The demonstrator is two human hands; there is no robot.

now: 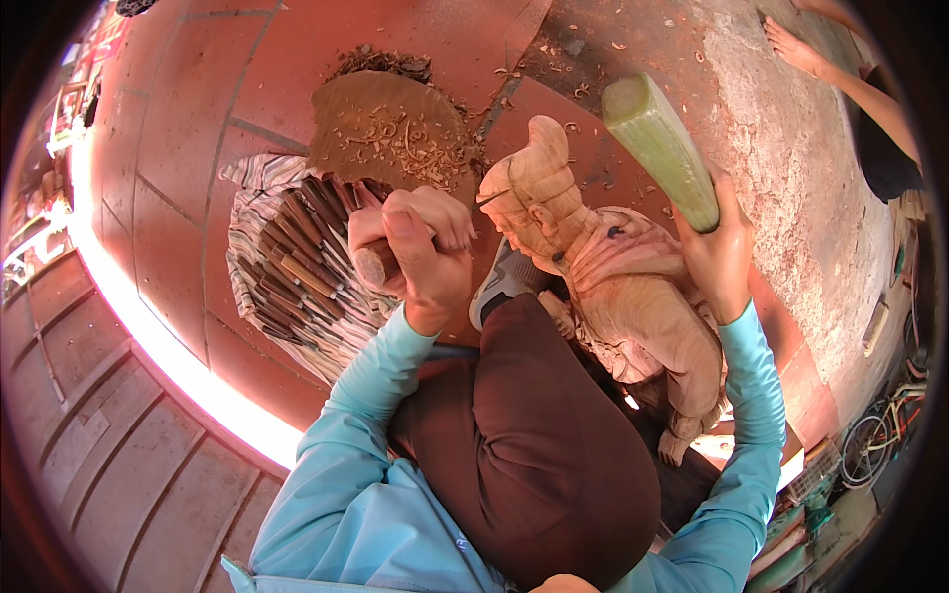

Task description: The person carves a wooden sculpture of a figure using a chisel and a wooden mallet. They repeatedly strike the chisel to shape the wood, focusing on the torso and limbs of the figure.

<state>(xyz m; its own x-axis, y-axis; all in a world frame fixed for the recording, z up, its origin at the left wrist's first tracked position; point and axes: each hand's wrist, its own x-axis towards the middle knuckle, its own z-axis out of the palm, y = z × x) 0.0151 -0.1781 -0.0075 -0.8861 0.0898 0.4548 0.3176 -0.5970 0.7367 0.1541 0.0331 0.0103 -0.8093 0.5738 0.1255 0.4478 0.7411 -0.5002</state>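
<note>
My left hand [425, 247] is closed round a wood-handled chisel [376, 263]. The butt of its handle sticks out on the left, and a thin dark tip shows at the face of a carved wooden figure [643, 316]. That figure, pale brown with a pointed cap, leans between my legs and my right arm. Raised above its back, my right hand [725, 247] grips the lower end of a thick green club-shaped mallet [657, 143]. The mallet's head is up and apart from the chisel.
Left of my knee, a striped cloth [242, 247] carries several wood-handled carving tools [301, 259]. Beyond it lies a round brown board [386, 119] with wood shavings. Red tiles [188, 198] cover the floor. Another person's arm [875, 99] and foot show at the far right, above a bicycle wheel [865, 450].
</note>
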